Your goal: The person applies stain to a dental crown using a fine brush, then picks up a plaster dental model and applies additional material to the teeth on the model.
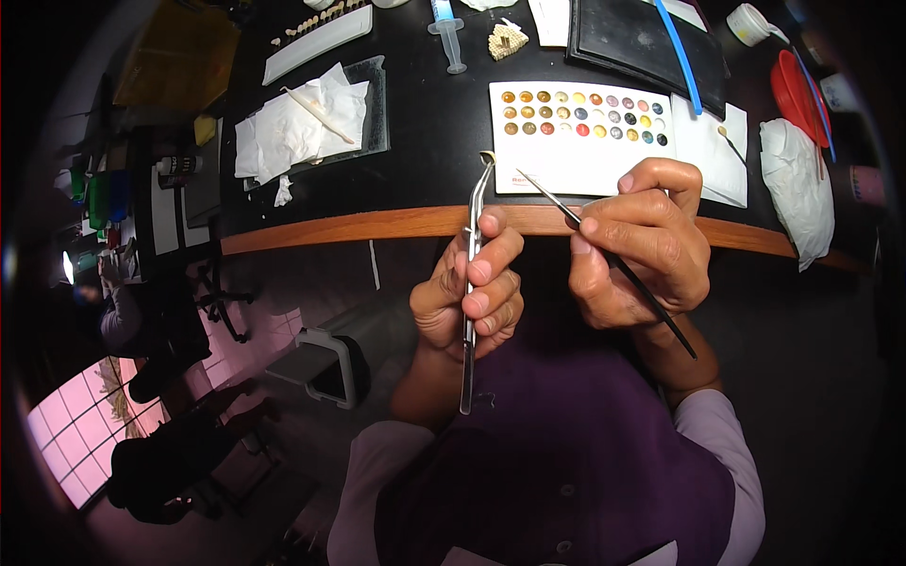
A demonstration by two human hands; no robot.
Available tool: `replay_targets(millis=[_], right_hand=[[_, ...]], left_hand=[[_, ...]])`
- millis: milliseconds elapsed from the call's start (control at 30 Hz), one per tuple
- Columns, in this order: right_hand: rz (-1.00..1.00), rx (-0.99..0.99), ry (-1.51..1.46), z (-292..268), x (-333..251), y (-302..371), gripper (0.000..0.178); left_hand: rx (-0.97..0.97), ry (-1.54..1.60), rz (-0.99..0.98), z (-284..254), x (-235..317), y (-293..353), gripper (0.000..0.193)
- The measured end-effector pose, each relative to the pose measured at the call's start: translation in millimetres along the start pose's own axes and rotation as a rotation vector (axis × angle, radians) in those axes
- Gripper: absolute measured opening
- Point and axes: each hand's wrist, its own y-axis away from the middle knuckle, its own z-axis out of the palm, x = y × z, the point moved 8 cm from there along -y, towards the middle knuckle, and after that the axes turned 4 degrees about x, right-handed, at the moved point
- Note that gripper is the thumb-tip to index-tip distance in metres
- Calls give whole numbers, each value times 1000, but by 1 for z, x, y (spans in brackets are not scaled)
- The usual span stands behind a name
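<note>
My left hand (491, 283) is closed around metal tweezers (467, 377), held upright in front of the table edge. At their bent tip sits a small, pale, curved piece (488, 158), too small to make out fully; it looks like a tooth crown. In my right hand (651, 236) I pinch a thin dark brush (676, 332), slanting up and left. Its fine point is a short way right of the tweezer tip, not touching the piece. Beyond both tips lies a white card (595, 168) with rows of coloured paint dots.
Crumpled white tissue (302, 127) with a pale stick lies on a glass slab (377, 104) at left. Farther back are a tooth shade guide (316, 45), a syringe (448, 38) and a black tray (632, 47). A white bag (797, 189) rests at right; a bin (326, 368) stands lower left.
</note>
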Motion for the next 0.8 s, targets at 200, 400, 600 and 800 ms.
replay_targets(millis=[200,400,600,800], right_hand=[[-9,-21,-54,-3,-2,2,27],[-5,-104,-136,9,-6,-2,25],[-12,-142,-178,20,-9,-6,20],[-14,-185,-187,24,-9,-5,17]], left_hand=[[-122,132,-97,3,-5,-5,21],[-395,284,-184,9,-5,-9,13],[-482,333,-215,10,-5,-9,16],[-499,372,-194,10,-7,-10,18]])
